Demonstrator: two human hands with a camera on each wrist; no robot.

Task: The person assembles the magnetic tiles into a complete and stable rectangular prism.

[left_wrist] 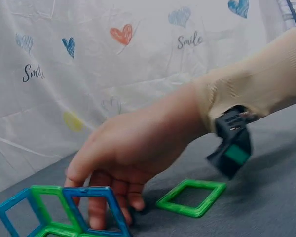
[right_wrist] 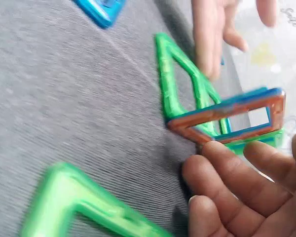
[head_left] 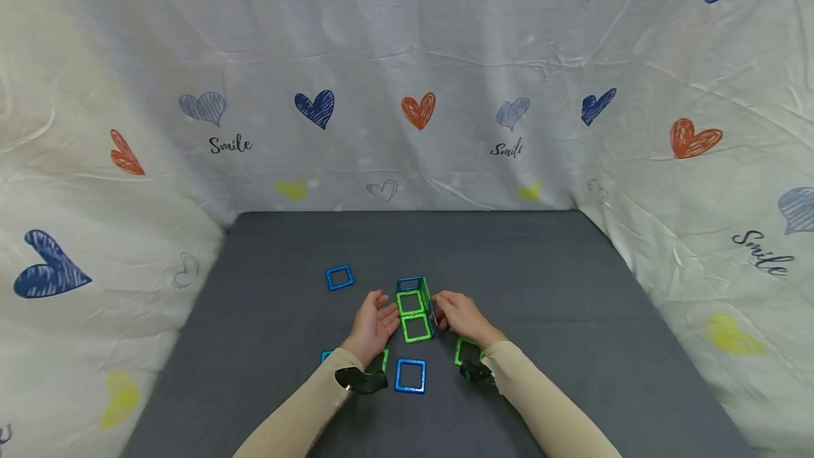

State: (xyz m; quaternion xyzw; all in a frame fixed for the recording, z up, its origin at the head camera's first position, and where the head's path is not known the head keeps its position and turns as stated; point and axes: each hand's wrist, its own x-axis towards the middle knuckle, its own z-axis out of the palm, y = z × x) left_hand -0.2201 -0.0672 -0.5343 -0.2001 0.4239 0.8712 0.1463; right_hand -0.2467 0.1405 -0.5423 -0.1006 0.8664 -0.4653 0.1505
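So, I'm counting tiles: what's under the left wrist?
Edges of a blue tile and a green tile show; the wrist hides the rest. Anything fully covered can't be seen.

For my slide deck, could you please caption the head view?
A person's left hand and right hand flank joined green and blue square frames on a grey table.

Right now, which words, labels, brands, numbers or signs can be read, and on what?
"Smile": white cloth, left of centre in the head view.
"Smil": same cloth, right of centre, last letter unclear.
"Smile": same cloth, far right.
Too small to read: print on the black wrist device.
Cut off, unreadable: one mark at the left picture edge.
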